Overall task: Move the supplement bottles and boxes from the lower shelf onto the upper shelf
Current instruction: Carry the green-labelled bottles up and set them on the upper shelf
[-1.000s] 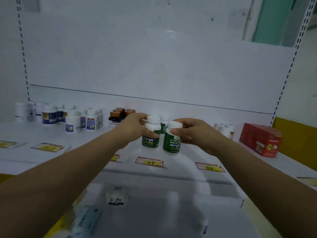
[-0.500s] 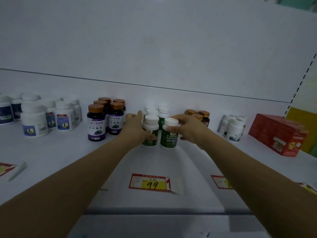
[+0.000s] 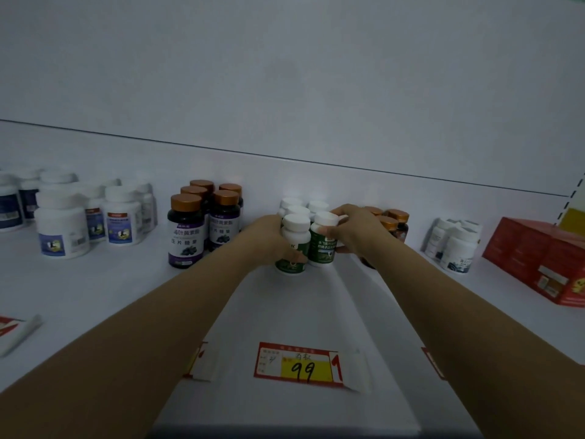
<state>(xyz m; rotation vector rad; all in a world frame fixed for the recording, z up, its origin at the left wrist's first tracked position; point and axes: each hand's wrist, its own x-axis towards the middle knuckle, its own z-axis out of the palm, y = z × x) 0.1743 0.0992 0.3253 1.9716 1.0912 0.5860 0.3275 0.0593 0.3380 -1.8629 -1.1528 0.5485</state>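
1. Since a second ago both hands have gone from the front lip deep inward. The two green bottles, held in the air then, now appear to stand on the upper shelf (image 3: 95,296).
2. The left hand (image 3: 269,239) wraps the left green bottle (image 3: 294,245), thumb low across its label.
3. The right hand (image 3: 354,232) pinches the right green bottle (image 3: 323,245) near its white cap, thumb in front and fingers curled behind.
4. Between the hands the two bottles touch side by side. Just beyond the fingertips stand more white-capped bottles (image 3: 300,205).
5. Left of the left hand stand dark bronze-capped bottles (image 3: 186,229).
6. Behind the right hand are brown-capped bottles (image 3: 395,220), and well to its right is a red box (image 3: 538,261).
7. Nearer than both wrists lies a price tag (image 3: 297,365) marked 99.
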